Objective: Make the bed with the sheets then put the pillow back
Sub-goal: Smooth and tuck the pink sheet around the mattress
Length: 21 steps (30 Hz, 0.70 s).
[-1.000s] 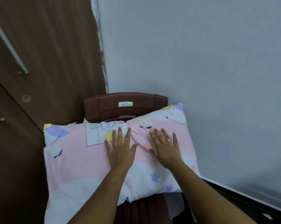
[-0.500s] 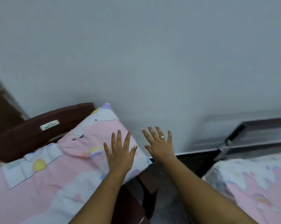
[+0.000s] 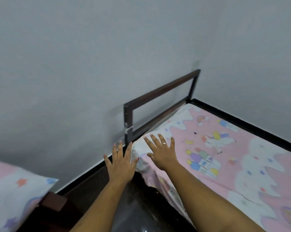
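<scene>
Sheet [image 3: 225,156]: pink, printed with clouds, stars and cartoon figures. It is spread over the mattress of the bed [image 3: 241,124] from the head end down to the lower right of the view. The top lies mostly flat. Along the near long edge of the bed the cloth hangs down in loose folds, most bunched just below the near head-end corner.

Bed: the dark frame shows along the far edge, next to the wall [image 3: 74,64]. The headboard rail [image 3: 161,90] is an open dark rectangle standing upright at the head end, close against the wall.

Pillow [image 3: 12,190]: same pink print. It lies on a dark red-brown chair [image 3: 55,200] at the lower left, and one corner of the chair shows under the pillow's right end. It is well apart from the bed, with dark glossy floor [image 3: 138,206] between.

Your left hand [image 3: 120,164]: palm down, fingers straight and spread, holding nothing. It is over the strip of floor just beside the near head-end corner of the bed. The thumb tip is close to the sheet's hanging edge, but contact cannot be told.

Your right hand [image 3: 162,152]: palm down, fingers straight and fanned, over the sheet at that same corner. There is a ring [image 3: 164,143] on one finger. You cannot tell here whether the palm presses the cloth or is just above it.
</scene>
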### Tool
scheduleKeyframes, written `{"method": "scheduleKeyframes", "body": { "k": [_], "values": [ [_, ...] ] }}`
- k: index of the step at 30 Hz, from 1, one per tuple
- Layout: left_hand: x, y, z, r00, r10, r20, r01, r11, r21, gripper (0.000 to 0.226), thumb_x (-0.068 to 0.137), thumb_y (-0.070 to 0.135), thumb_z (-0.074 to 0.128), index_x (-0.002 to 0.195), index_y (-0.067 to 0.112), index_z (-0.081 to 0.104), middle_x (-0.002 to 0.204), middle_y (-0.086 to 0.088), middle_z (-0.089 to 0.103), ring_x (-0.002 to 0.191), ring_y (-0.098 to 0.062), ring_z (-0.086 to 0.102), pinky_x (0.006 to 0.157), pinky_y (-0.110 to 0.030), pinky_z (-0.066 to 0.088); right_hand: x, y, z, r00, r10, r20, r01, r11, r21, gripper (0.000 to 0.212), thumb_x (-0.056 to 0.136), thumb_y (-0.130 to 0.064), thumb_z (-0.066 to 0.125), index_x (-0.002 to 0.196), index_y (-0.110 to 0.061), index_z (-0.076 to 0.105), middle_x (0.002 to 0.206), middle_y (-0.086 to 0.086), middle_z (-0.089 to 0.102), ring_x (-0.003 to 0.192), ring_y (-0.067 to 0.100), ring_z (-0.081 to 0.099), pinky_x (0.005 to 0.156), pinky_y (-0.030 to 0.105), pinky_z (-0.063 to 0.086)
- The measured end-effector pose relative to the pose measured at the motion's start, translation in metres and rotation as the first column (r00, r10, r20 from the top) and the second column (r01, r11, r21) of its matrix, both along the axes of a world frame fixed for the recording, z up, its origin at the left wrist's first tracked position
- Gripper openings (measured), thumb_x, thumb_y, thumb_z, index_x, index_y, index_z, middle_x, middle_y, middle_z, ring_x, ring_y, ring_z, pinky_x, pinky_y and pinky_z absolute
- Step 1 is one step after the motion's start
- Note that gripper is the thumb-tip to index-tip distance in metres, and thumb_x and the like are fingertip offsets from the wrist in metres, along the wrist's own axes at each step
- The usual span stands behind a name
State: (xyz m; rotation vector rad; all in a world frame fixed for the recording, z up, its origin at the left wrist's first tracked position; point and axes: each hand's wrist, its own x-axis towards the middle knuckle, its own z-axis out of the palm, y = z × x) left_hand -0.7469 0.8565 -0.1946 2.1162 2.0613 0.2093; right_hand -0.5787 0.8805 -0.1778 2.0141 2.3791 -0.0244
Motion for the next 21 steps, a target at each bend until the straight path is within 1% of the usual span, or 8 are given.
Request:
{"method": "scheduleKeyframes", "body": {
  "k": [4, 8, 12, 17, 21],
  "values": [
    [0.068, 0.009, 0.010, 0.996, -0.093, -0.005, 0.093, 0.995, -0.035, 0.064, 0.095, 0.060, 0.022, 0.150, 0.039, -0.004, 0.160, -0.001, -0.011, 0.146, -0.025, -0.013, 0.112, -0.060, -0.004, 0.077, -0.015, 0.009, 0.986, -0.164, -0.007, 0.164, 0.986, -0.031, 0.062, 0.101, -0.050, 0.026, 0.149, -0.040, -0.012, 0.161, -0.008, -0.005, 0.148, 0.022, -0.005, 0.111, 0.062, -0.004],
    [0.108, 0.023, 0.010, 0.989, -0.150, 0.010, 0.150, 0.987, -0.062, 0.064, 0.095, 0.061, 0.024, 0.150, 0.039, 0.001, 0.160, 0.000, -0.008, 0.147, -0.024, -0.010, 0.111, -0.061, -0.003, 0.115, -0.021, 0.003, 0.968, -0.252, -0.013, 0.251, 0.966, -0.054, 0.061, 0.101, -0.050, 0.024, 0.149, -0.039, -0.012, 0.161, -0.008, -0.004, 0.148, 0.022, -0.004, 0.111, 0.062, -0.004],
    [0.132, 0.045, 0.002, 0.983, -0.181, 0.020, 0.182, 0.975, -0.129, 0.064, 0.094, 0.062, 0.023, 0.150, 0.038, 0.003, 0.160, 0.000, -0.006, 0.147, -0.025, -0.005, 0.111, -0.061, -0.003, 0.134, -0.013, -0.012, 0.956, -0.292, -0.009, 0.289, 0.950, -0.115, 0.062, 0.100, -0.049, 0.026, 0.149, -0.039, -0.010, 0.161, -0.007, -0.003, 0.148, 0.023, -0.004, 0.111, 0.062, -0.005],
    [0.149, 0.098, -0.021, 0.986, -0.161, 0.045, 0.167, 0.956, -0.241, 0.062, 0.095, 0.061, 0.025, 0.150, 0.037, 0.009, 0.160, 0.000, 0.002, 0.146, -0.024, 0.007, 0.112, -0.060, 0.000, 0.154, 0.026, -0.035, 0.941, -0.336, 0.023, 0.333, 0.919, -0.212, 0.061, 0.100, -0.050, 0.025, 0.150, -0.039, -0.010, 0.161, -0.007, -0.002, 0.148, 0.021, -0.004, 0.111, 0.062, -0.007],
    [0.151, 0.159, -0.046, 0.984, -0.168, 0.052, 0.176, 0.928, -0.330, 0.061, 0.096, 0.057, 0.030, 0.149, 0.034, 0.013, 0.159, 0.000, 0.010, 0.143, -0.024, 0.017, 0.113, -0.056, 0.006, 0.164, 0.086, -0.056, 0.921, -0.389, 0.020, 0.377, 0.878, -0.295, 0.060, 0.101, -0.049, 0.025, 0.150, -0.039, -0.008, 0.161, -0.007, 0.001, 0.148, 0.020, -0.003, 0.111, 0.061, -0.005]
  ]
}}
